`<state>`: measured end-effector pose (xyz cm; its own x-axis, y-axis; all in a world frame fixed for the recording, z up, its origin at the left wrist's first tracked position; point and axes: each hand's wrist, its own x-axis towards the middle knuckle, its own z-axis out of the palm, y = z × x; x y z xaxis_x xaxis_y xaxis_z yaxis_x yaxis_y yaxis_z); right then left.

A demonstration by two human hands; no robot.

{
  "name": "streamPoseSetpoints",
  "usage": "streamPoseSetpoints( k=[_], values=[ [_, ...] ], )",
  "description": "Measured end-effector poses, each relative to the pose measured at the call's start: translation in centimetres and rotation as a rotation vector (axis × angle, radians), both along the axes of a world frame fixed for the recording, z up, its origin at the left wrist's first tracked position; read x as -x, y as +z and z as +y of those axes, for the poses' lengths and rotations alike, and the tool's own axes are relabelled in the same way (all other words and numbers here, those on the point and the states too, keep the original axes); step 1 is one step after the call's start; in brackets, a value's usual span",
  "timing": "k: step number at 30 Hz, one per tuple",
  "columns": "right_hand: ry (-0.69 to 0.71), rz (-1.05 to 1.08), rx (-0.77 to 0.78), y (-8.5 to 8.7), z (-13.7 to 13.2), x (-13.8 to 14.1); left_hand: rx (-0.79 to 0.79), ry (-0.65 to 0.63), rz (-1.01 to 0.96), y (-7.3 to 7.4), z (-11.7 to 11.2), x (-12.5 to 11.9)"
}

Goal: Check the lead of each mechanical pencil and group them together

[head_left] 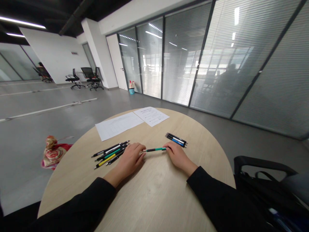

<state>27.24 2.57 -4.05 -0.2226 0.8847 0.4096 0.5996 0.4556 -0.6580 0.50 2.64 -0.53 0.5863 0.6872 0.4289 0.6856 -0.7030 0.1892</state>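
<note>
A green-and-black pen (155, 149) lies level between my two hands, just over the table. My right hand (177, 154) pinches its right end between thumb and fingers. At the metal tip on the left, the bent thumb and forefinger of my left hand (131, 158) close from either side. Left of that hand is a loose bundle of several pens, among them a yellow-and-black pen (106, 161) and a white-and-black pen (113, 148). Just beyond my right hand, a smaller group lies side by side, including a blue-and-black pen (175, 140).
Two printed paper sheets, a left sheet (118, 125) and a right sheet (152, 116), lie at the far side of the round wooden table (149, 193). A black chair (263, 161) stands close at the right. A red-and-cream bag (53, 153) sits on the floor at the left.
</note>
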Motion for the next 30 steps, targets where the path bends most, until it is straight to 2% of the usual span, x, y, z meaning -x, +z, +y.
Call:
streamPoseSetpoints(
  k=[10,20,30],
  values=[
    [-0.082,0.046,-0.015,-0.07,0.25,-0.25,-0.053,0.165,-0.029,-0.5,0.66,0.77],
    [-0.071,0.037,-0.006,-0.21,0.26,-0.32,0.01,0.143,-0.092,-0.09,0.54,0.55],
    [0.003,0.042,-0.043,-0.23,0.2,-0.09,0.033,0.046,-0.089,-0.27,0.74,0.55]
  ],
)
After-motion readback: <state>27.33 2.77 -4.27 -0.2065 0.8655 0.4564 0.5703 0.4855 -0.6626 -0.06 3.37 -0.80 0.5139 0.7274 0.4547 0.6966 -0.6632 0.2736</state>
